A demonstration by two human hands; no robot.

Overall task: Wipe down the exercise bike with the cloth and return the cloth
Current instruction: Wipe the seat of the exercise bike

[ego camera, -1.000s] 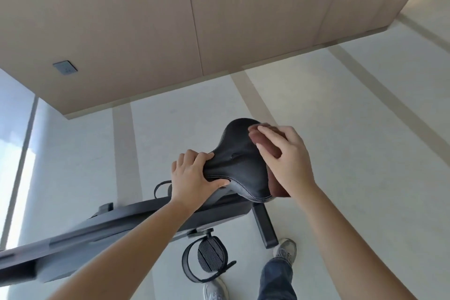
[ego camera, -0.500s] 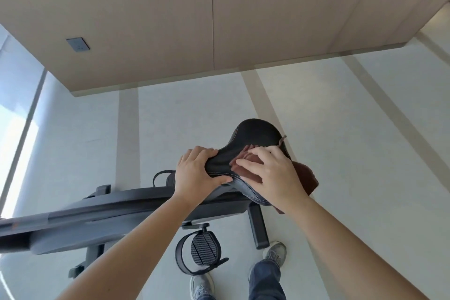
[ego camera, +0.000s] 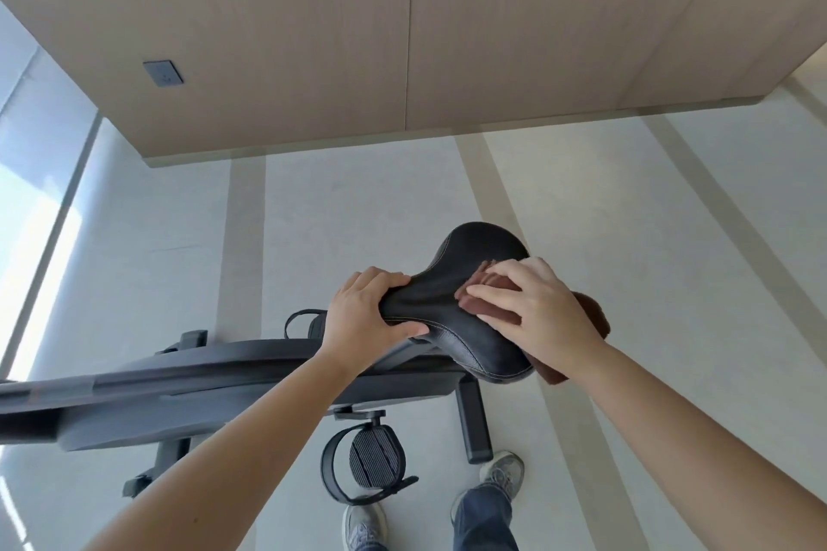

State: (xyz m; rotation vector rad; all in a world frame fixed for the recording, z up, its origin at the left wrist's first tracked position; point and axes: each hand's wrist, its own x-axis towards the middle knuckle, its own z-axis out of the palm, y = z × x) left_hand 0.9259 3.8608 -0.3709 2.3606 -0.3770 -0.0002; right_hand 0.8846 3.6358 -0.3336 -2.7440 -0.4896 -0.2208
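Up close, the black saddle (ego camera: 474,255) of the exercise bike (ego camera: 223,376) sits in the middle of the view, its narrow nose pointing left and its broad rear end to the right. The left hand (ego camera: 367,318) grips the nose, with the fingers curled over the top edge and the thumb hooked along the near side beneath the stitched seam. The right hand (ego camera: 541,313) lies flat on the brown cloth (ego camera: 492,304), fingers spread and nearly straight, pressing it against the top of the saddle where it starts to widen. The cloth is bunched under the palm; part of it sticks out past the back of the hand on the right, and another fold hangs below the wrist at the saddle's near edge. The bike's dark grey frame runs from the left edge of the view to under the saddle. Below the frame hangs 1 ribbed pedal (ego camera: 373,459) with a black strap (ego camera: 331,474) looped around it, and a short stabiliser bar (ego camera: 474,425) rests on the floor (ego camera: 671,237), which is pale with beige stripes. Next to the bar and pedal stand 2 grey shoes (ego camera: 503,472), with a blue trouser leg above the right one. Beyond the bike is a wood-panelled wall (ego camera: 313,36) carrying a small grey wall plate (ego camera: 162,72), and a bright window (ego camera: 27,192) fills the left edge.
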